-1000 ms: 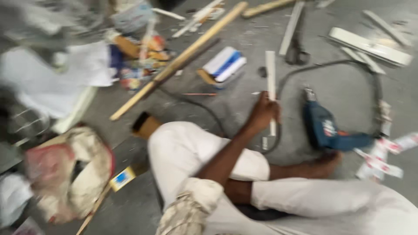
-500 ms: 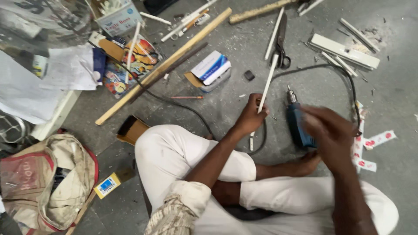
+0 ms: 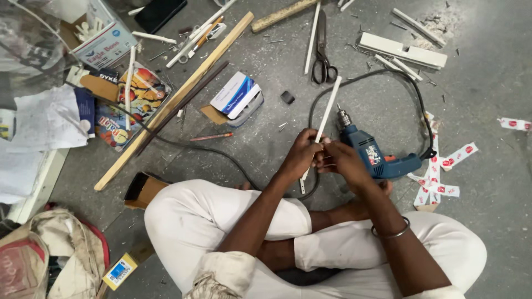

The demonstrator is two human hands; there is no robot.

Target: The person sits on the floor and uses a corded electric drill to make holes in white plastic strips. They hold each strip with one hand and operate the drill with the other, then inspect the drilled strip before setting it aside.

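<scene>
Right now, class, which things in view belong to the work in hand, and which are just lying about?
In hand:
left hand
right hand
white strip, gripped by both

Lying about:
blue drill
scissors
wooden batten
small box
pencil
white trunking

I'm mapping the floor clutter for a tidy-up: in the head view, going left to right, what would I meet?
Cloth bag → long wooden stick → white and blue box → left hand → right hand → blue drill → strips of red and white tape.
</scene>
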